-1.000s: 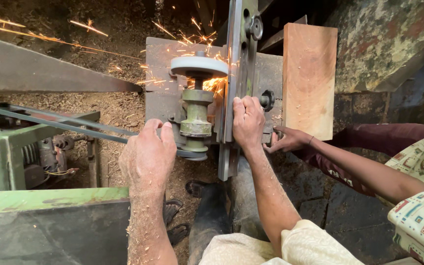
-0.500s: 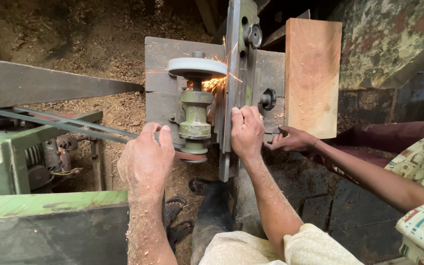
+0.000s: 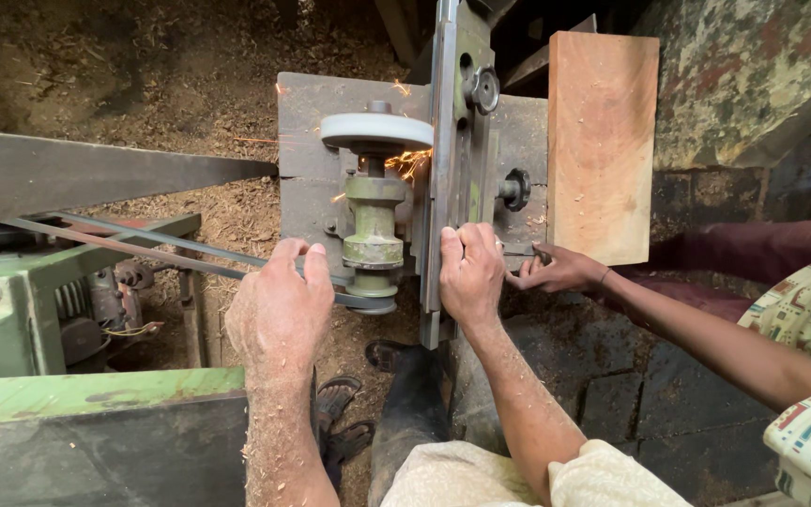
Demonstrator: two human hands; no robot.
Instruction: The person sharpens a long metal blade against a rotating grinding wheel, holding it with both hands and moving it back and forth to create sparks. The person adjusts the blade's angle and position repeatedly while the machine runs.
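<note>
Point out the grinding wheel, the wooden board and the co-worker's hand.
grinding wheel (image 3: 376,131), head view, on its pale rim face.
wooden board (image 3: 603,141), head view, middle of its flat face.
co-worker's hand (image 3: 560,270), head view, back of the hand.

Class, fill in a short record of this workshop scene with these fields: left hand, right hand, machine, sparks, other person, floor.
left hand: left hand rests by the green spindle, near the drive belt
right hand: right hand grips the long metal blade holder
machine: grey grinding wheel on top of the spindle
sparks: sparks between wheel and holder
other person: another person's hand at the holder's right, below a wooden board
floor: sawdust
</note>
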